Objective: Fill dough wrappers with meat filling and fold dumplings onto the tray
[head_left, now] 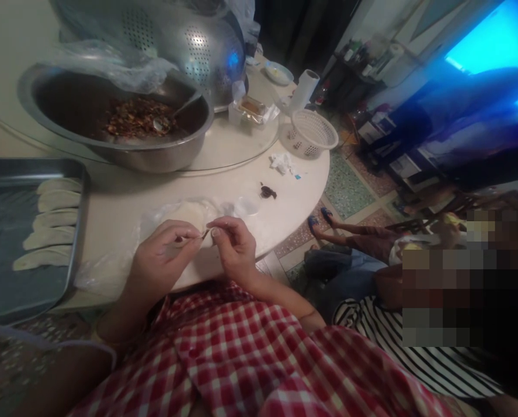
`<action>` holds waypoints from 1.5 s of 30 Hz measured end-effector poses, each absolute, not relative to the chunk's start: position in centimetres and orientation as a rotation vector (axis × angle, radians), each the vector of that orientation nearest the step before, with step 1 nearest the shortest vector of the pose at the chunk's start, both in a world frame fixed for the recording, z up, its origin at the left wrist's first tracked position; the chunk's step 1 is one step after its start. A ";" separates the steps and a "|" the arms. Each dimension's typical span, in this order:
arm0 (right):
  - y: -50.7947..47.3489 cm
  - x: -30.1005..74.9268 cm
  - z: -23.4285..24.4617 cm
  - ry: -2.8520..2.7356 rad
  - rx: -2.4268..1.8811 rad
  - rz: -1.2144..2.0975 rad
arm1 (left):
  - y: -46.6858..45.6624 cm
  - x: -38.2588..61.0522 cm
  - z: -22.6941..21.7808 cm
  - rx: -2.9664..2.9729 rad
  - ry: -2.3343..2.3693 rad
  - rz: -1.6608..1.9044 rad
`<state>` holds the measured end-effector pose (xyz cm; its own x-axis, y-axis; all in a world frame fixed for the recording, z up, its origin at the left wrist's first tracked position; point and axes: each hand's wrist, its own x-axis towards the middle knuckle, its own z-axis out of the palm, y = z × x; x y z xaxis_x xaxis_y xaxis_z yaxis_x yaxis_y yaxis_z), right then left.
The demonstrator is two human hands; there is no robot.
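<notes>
My left hand (163, 258) and my right hand (233, 246) meet over the near edge of the round white table (224, 185). Both pinch a filled dumpling wrapper (203, 234) between thumbs and fingertips; dark filling shows at the seam. Just behind my hands lies a stack of pale round wrappers (187, 213) on clear plastic. A metal tray (7, 278) at the left holds several folded dumplings (53, 220) in a column. A large steel bowl (185, 147) with brown minced filling (139, 117) and a spoon stands behind.
A metal colander (185, 40) stands behind the bowl. A white plastic basket (313, 133), a paper roll (305, 90), a crumpled tissue (283, 163) and a dark scrap (267, 191) lie at the right. A person in a striped top (415, 359) sits right of me.
</notes>
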<state>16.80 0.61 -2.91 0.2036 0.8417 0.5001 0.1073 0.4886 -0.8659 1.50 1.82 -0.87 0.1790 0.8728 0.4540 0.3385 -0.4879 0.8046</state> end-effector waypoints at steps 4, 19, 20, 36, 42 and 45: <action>0.3 16.6 -2.8 -1.389 -0.942 0.524 | 1.9 1.3 -0.4 2.022 1.075 1.294; -0.5 17.1 -1.4 -1.540 -0.958 0.663 | 2.2 1.2 0.7 1.954 1.200 1.248; -0.5 17.1 -1.4 -1.534 -0.961 0.693 | 2.3 1.1 0.7 1.912 1.218 1.222; 0.0 17.2 -1.5 -1.402 -1.000 0.742 | 2.2 -0.4 0.7 1.659 1.274 1.010; 0.2 17.0 -1.7 -1.432 -0.898 0.608 | 2.0 -0.6 0.1 1.797 1.337 1.007; 0.3 16.9 -1.9 -1.428 -0.924 0.620 | 1.9 -0.6 0.0 1.830 1.345 1.047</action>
